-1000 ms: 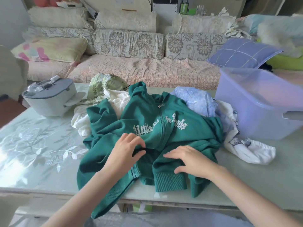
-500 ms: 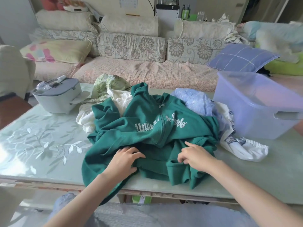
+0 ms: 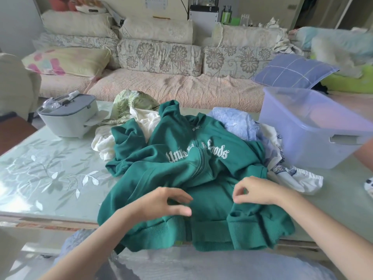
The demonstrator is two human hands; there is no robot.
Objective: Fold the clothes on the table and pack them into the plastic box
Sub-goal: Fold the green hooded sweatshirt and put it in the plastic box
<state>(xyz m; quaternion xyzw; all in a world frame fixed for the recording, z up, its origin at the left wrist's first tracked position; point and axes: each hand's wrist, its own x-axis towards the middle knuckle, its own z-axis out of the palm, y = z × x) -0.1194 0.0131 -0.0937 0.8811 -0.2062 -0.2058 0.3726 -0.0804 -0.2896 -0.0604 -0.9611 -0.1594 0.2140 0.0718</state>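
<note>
A dark green zip hoodie (image 3: 181, 170) with white lettering lies face up on the table, its ribbed hem hanging over the near edge. My left hand (image 3: 161, 203) hovers low over its lower front, fingers loosely spread and holding nothing. My right hand (image 3: 256, 190) sits over the lower right part with bent fingers, the tips touching the cloth. Behind the hoodie lie a cream garment (image 3: 145, 120), a green floral one (image 3: 129, 102), a light blue one (image 3: 236, 122) and a white printed one (image 3: 296, 178). The translucent plastic box (image 3: 292, 126) stands at the right.
A grey lidded appliance (image 3: 68, 116) stands on the table's far left. A sofa (image 3: 177, 85) with cushions runs behind the table. At the right edge a bare arm (image 3: 365, 156) and a spotted white item (image 3: 369, 184) show. The glass tabletop (image 3: 50, 168) has a leaf pattern.
The hoodie's bunched lower part has been pulled toward me and spread out; its hem now hangs over the table edge. Both hands have let go of the fabric.
</note>
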